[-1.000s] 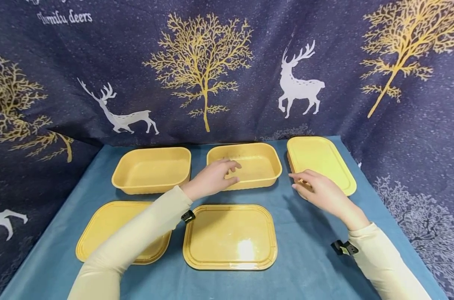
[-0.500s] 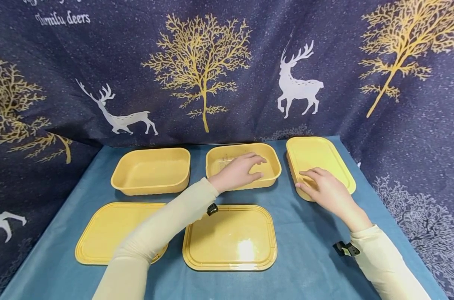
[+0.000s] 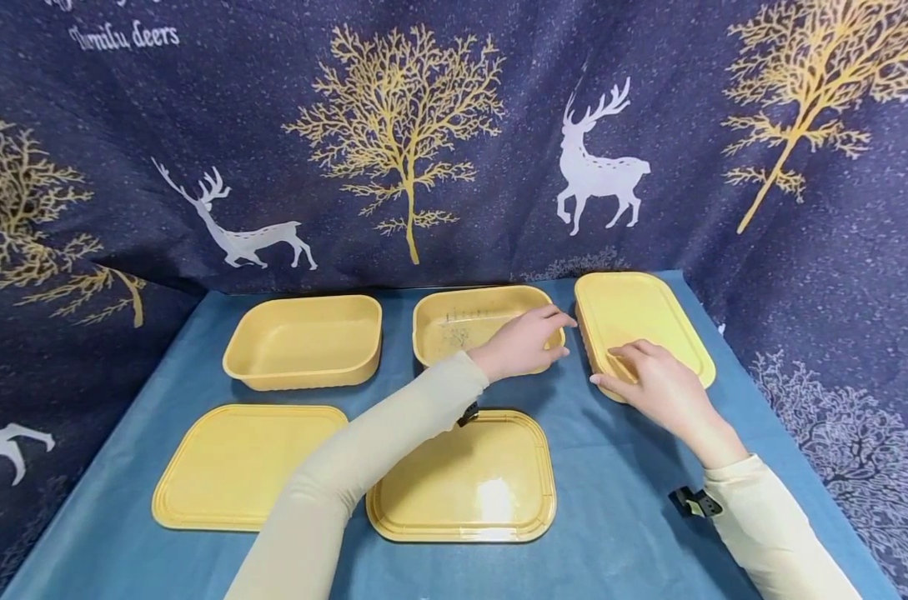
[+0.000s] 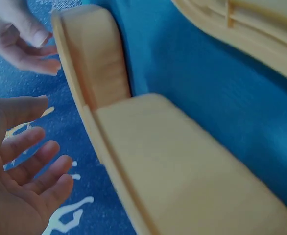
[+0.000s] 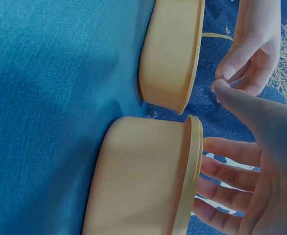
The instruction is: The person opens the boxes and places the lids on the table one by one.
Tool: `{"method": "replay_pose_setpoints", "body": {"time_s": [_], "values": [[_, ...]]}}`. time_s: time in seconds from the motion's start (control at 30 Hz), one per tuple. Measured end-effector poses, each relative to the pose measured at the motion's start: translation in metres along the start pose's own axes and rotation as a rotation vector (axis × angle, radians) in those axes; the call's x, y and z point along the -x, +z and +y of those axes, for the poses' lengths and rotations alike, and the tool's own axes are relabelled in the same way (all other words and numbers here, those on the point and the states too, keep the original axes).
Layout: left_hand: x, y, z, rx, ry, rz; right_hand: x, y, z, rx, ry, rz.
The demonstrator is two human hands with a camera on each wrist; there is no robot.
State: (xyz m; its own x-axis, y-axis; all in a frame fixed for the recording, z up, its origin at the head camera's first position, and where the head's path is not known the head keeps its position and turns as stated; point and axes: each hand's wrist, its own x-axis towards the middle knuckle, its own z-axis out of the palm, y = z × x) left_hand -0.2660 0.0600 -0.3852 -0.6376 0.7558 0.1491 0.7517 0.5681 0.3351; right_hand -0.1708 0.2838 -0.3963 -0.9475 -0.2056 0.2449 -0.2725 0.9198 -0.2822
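My left hand hovers over the right end of a yellow plastic container without a lid, in the back middle. Its fingers are relaxed, hold nothing and point toward the lidded container at the back right. Over the near end of that container is my right hand, thumb beside the near left corner and fingers above the lid. In the right wrist view the fingertips lie close against the lid's face; whether they touch it I cannot tell. Nothing is gripped by either hand.
Another lidless yellow container stands at the back left. Two yellow lids lie flat in front, a left lid and a middle lid. Small dark marks show inside the middle container. A blue cloth covers the table; a dark printed curtain hangs behind.
My left hand has moved right across the middle container toward the lidded one. My right hand has shifted slightly right, further over the lid's near end. Containers and lids have stayed put.
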Motion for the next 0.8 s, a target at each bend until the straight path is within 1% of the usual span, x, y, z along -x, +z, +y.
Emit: {"method": "replay_pose_setpoints", "body": {"time_s": [0.1, 0.23, 0.33, 0.6, 0.8], "values": [[-0.006, 0.006, 0.005, -0.023, 0.017, -0.028, 0.000, 0.001, 0.000, 0.007, 0.000, 0.000], [-0.014, 0.013, 0.009, -0.082, 0.042, -0.050, 0.000, 0.003, 0.000, 0.010, 0.001, 0.002], [-0.020, 0.018, 0.011, -0.127, 0.045, -0.064, -0.001, 0.003, 0.000, 0.010, -0.002, -0.010], [-0.036, 0.033, 0.007, -0.219, 0.034, -0.079, 0.001, 0.002, 0.001, 0.031, 0.022, -0.031], [-0.043, 0.040, 0.003, -0.240, 0.011, -0.089, 0.002, 0.004, 0.001, 0.054, 0.031, -0.026]]}}
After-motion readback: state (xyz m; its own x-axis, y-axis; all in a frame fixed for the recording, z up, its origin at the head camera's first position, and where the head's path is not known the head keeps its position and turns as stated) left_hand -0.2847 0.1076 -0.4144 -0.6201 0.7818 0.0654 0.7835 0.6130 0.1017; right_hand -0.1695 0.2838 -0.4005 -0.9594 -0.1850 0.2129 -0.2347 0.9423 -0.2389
